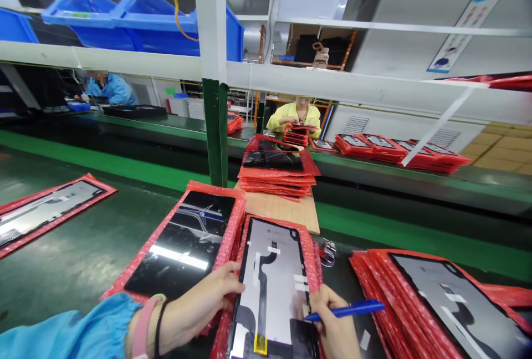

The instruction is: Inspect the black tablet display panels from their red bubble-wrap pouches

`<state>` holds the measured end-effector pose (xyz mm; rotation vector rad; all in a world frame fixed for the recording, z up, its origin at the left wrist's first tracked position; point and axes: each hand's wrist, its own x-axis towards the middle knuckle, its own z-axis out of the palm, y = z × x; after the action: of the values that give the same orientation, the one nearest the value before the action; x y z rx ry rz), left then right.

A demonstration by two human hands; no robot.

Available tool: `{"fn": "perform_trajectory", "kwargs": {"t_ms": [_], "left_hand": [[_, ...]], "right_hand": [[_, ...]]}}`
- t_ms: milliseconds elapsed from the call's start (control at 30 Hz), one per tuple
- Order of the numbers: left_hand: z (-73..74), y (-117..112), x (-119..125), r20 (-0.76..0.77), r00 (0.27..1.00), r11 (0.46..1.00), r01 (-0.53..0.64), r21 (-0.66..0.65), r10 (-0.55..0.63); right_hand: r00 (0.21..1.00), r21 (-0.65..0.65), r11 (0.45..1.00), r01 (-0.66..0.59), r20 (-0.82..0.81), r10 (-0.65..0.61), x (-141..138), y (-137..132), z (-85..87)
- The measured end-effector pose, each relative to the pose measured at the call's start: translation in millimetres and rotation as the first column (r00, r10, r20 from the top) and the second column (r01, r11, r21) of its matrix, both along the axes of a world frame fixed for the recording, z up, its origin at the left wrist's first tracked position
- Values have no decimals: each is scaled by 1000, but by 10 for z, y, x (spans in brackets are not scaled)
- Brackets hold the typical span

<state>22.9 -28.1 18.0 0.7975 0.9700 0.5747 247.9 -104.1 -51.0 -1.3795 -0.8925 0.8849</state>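
Right hand (333, 317) grasping blue pen (359, 308) | left hand (211, 292) touching silver panel (284, 270), grip unclear | wall poster (467, 29) text illegible

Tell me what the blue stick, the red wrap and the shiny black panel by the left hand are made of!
The blue stick looks like smooth plastic, evenly coloured. The red wrap seems thin plastic film, probably bubble wrap: bumpy and shiny. The black panel is likely glass, maybe glossy plastic: it mirrors bright light.

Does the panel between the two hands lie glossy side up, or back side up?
Back side up: the panel shows its grey backing, black strip and yellow-edged patch.
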Motion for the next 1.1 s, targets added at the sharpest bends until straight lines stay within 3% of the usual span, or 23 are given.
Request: {"fn": "perform_trajectory", "kwargs": {"t_ms": [133, 267, 333, 467, 533, 633, 767, 900, 1100], "left_hand": [[44, 130, 243, 111, 990, 996, 89, -1, -88], [-26, 213, 436, 118, 993, 1000, 8, 28, -11], [-18, 232, 456, 125, 992, 998, -13, 58, 6], [211, 263, 409, 148, 988, 985, -60, 164, 35], [373, 274, 396, 171, 983, 961, -105, 255, 62], [548, 283, 421, 217, 971, 927, -172, 333, 102], [623, 293, 503, 262, 956, 900, -228, 370, 134], [682, 303, 550, 308, 943, 894, -245, 375, 130], [823, 316, 483, 318, 934, 858, -295, 420, 165]], "right_hand": [[978, 1, 999, -46, -202, 45, 13, 33, 26], [950, 35, 997, -63, -304, 70, 61, 10, 83], [951, 73, 997, -11, -308, 33, 151, -16, 136], [958, 170, 962, 213, -229, -172, 390, -18, 351], [958, 181, 952, 248, -192, -213, 462, 22, 520], [974, 198, 964, 176, -174, -142, 470, 90, 798], [985, 213, 976, 35, -175, 3, 390, 107, 1066], [991, 243, 963, 115, -100, -93, 337, 97, 1206], [992, 300, 954, 24, -123, 14, 260, 215, 1367]]}}
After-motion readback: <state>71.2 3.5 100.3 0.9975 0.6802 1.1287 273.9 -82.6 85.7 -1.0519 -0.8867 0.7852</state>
